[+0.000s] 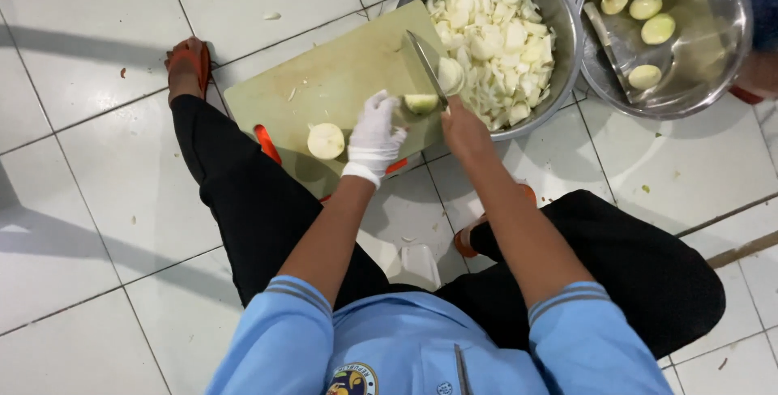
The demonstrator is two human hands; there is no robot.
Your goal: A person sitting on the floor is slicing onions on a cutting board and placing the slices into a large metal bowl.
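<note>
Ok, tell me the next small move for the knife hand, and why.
Probably bring the knife down through the onion half that the gloved left hand steadies at the cutting board's edge. The right hand has the blade raised above it, and the bowl beside it already holds chopped pieces.

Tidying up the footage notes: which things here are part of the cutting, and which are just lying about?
In use:
left hand, gloved, on onion half
right hand with knife
cutting board
second half
bowl of cut pieces

Lying about:
scraps on floor
bowl of peeled onions
</note>
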